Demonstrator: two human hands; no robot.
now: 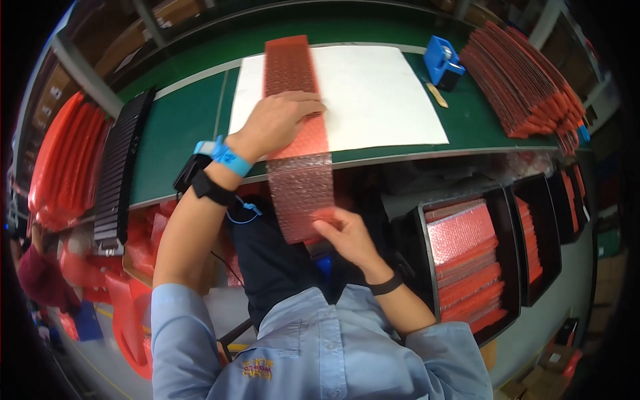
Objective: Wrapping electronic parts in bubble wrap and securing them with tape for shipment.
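Note:
A long strip of red bubble wrap [299, 180] runs across a white sheet [380, 93] on the green table. Its near end hangs over the table's front edge above my lap, where it looks more see-through. My left hand [277, 123] lies across the middle of the strip, fingers and thumb closing at its right edge. Down at the lower right corner of the hanging end, my right hand [348, 233] pinches the bubble wrap between thumb and fingers; its fingertips are slightly blurred.
A blue tape dispenser [443, 60] and a small yellowish piece [437, 95] lie right of the sheet. Red bubble-wrap pieces are stacked at far right [523, 80] and far left [70, 157], beside a black ribbed rack [123, 163]. Black bins [510, 267] with red pieces stand below right.

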